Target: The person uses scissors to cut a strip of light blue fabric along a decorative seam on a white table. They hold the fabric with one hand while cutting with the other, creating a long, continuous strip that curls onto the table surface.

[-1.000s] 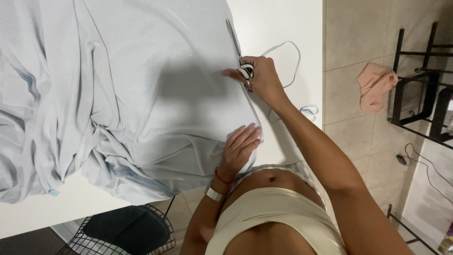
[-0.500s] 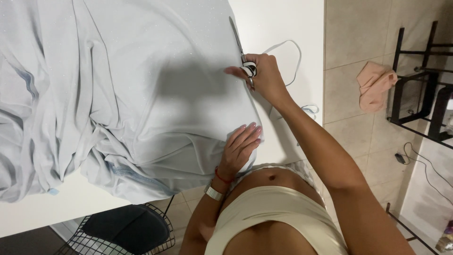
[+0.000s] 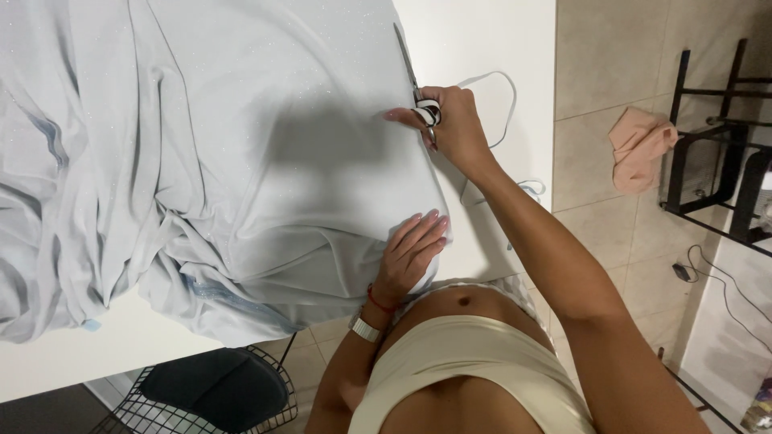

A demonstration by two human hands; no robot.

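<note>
- Gripping scissors (image 3: 420,95), right hand (image 3: 454,120) sits upper centre at the cloth (image 3: 241,153) edge.
- Left hand (image 3: 414,253) presses flat, fingers spread, on cloth, lower centre.
- Bench (image 3: 482,40) beneath.

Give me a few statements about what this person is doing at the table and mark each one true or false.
1. The right hand holds a pair of scissors. True.
2. The left hand is lifted clear of the pale blue fabric. False: it lies flat on the fabric near the table's edge.
3. The scissors are at the fabric's right edge, blades pointing away from the person. True.
4. The fabric lies on a dark wooden table. False: the table is white.
5. A pink cloth lies on the tiled floor to the right. True.
6. The wire chair stands on top of the table. False: it is on the floor, beneath the table's edge.
</note>
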